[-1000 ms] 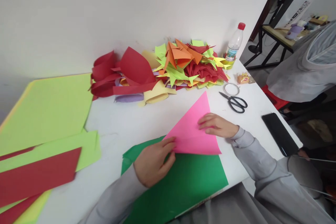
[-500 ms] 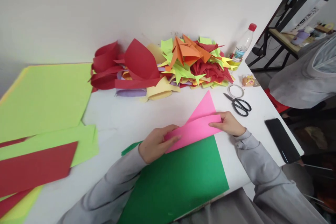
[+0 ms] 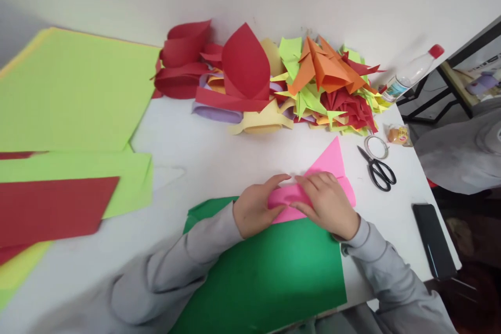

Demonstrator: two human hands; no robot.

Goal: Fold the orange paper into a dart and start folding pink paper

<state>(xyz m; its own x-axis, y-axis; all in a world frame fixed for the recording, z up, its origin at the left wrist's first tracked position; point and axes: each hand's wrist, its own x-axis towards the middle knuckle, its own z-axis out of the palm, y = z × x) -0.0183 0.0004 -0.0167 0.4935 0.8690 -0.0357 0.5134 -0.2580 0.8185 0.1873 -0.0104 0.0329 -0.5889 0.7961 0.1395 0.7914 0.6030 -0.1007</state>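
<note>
Pink paper with a pointed top is gripped by both hands above a large green sheet. My left hand is closed on its left end, thumb and fingers pinching the band. On the band's middle, my right hand curls its fingers over the top with the thumb in front. The strip bends between the two hands, and part of it is hidden behind the right hand. Right of the paper lie black-handled scissors and a roll of tape.
Folded paper pieces, red and orange, are heaped against the wall. Lime sheets and a red sheet lie on the left. A bottle, a wrapped snack and a phone stand or lie rightward. Another person's grey clothing shows beyond the table.
My right hand has moved from the band's right end to its middle, nearer the left hand. The pink strip, flatter before, now curls between them. The camera view has shifted.
</note>
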